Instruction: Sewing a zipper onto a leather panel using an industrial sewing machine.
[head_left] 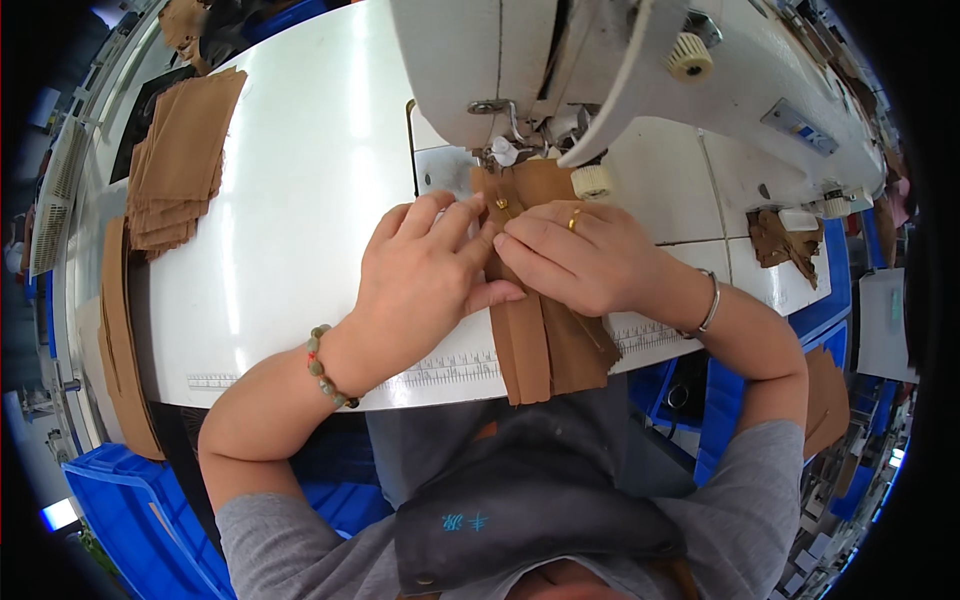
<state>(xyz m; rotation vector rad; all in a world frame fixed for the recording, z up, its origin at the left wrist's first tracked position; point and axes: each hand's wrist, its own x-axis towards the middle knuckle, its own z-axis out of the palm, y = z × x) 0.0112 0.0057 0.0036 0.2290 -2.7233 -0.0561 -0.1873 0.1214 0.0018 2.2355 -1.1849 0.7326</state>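
Note:
Brown fabric [520, 360] with a small brass zipper slider [502, 205] lies under the needle area of a white sewing machine [445, 60]. My left hand [425, 270] rests at the fabric's left edge, fingers bent and somewhat apart, thumb stretched onto the cloth below my right fingers. My right hand [570, 255], with a ring, has its fingers closed on the fabric just below the slider, beside my left index finger. The fingertips of both hands are partly hidden where they meet.
Stacked brown pieces [180, 150] lie at the table's [290, 220] upper left, a long brown piece [125, 340] along its left edge. Dark brown scraps [775, 245] sit at the right. Blue bins [130, 500] stand below both sides.

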